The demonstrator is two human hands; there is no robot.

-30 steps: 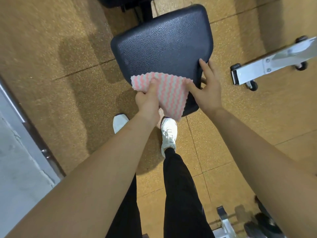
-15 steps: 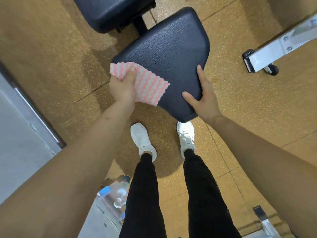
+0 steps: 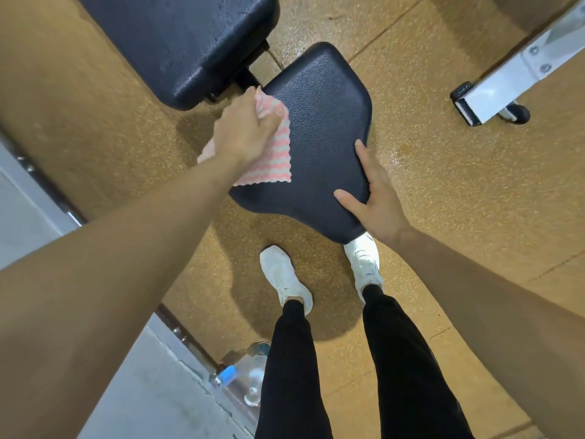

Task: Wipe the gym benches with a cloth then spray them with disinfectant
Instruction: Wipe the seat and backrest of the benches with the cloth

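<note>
The left hand [image 3: 243, 134] is curling its fingers round a pink-and-white wavy-striped cloth [image 3: 273, 160], gripping it bunched and pressing it onto the far left part of the black padded seat surface [image 3: 319, 122]. One corner of the cloth is lying flat on the pad and another is hanging off its left edge. The right hand [image 3: 376, 198] is resting on the near right edge of the seat with the visible fingers straight and the thumb spread onto the top, holding nothing. A second black back pad [image 3: 177, 36] is sitting just beyond the seat. The person is standing in white shoes [image 3: 285, 277] on a speckled tan floor [image 3: 459, 191]. A white metal frame [image 3: 506, 80] with a wheel is standing to the right, and a clear bottle [image 3: 250, 380] is lying by the left leg.
</note>
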